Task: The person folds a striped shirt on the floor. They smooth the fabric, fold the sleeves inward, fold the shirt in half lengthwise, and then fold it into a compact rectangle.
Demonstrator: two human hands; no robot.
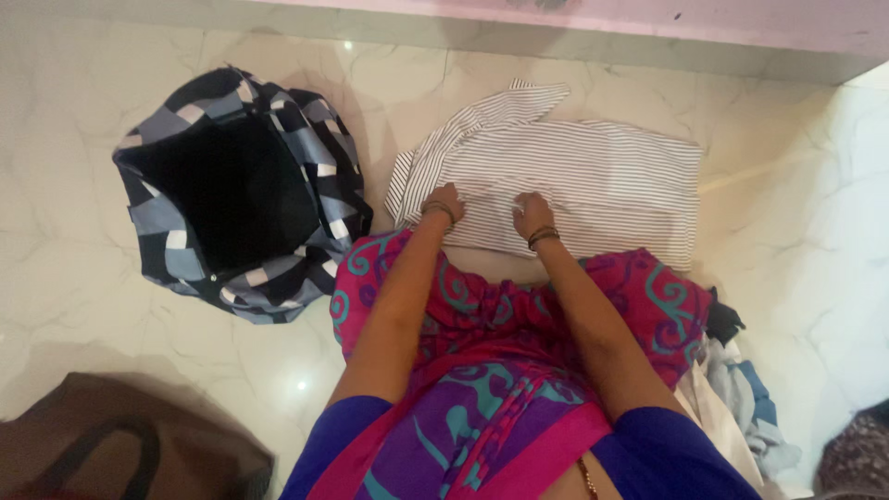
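- The marble floor (815, 231) carries everything here; I take the striped shirt (593, 185) as my landmark, spread flat on the floor just ahead of my knees, with a sleeve or collar part folded up at its far left corner.
- Left of the shirt stands an open checked bag (241, 185) in blue, black and white, its dark mouth gaping upward, apart from the shirt by a strip of bare floor.
- Right of the shirt and nearer to me lies a small heap of other clothes (741, 398), white and blue, partly tucked behind my pink-and-purple lap.
- Far back from the shirt, at my left, a brown bag (111, 444) with a dark strap sits on the floor.
- My left hand (444, 202) and right hand (532, 211) both press on the shirt's near edge, close together. Each grip looks curled onto the cloth, but I cannot tell whether either pinches it or only rests flat.
- I judge the step in hand to be folding or smoothing the shirt. The next move, as I see it, calls for a firm pinch of that near edge with both hands, lifted evenly so the stripes stay straight.
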